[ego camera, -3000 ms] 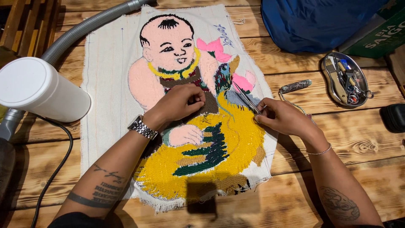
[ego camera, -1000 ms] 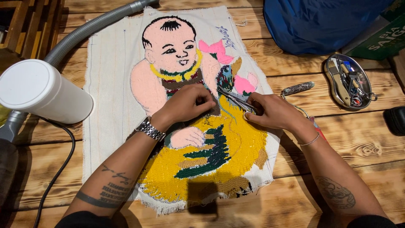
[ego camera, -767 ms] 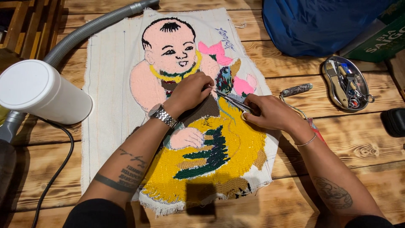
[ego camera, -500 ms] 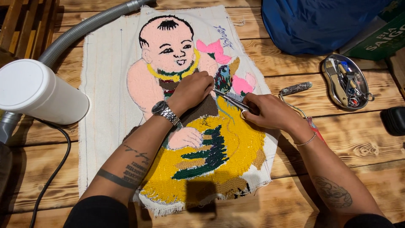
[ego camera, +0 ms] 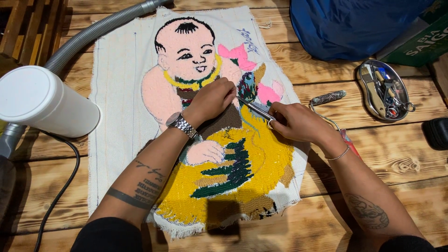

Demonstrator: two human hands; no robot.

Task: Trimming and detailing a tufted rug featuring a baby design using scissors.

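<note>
Wooden planks (ego camera: 326,205) bear rug (ego camera: 116,93); right hand (ego camera: 298,123) grips scissors (ego camera: 254,108), left hand (ego camera: 210,100) pinches yarn.

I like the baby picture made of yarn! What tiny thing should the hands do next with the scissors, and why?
Probably close the scissors for one small snip. The right hand holds them low over the tufted rug, tips pointing at the spot by the brown patch where the left hand presses the pile. That looks like loose yarn waiting for a trim.

Left hand (ego camera: 211,99) flat, fingers curled; right hand (ego camera: 294,122) gripping, closed.
</note>
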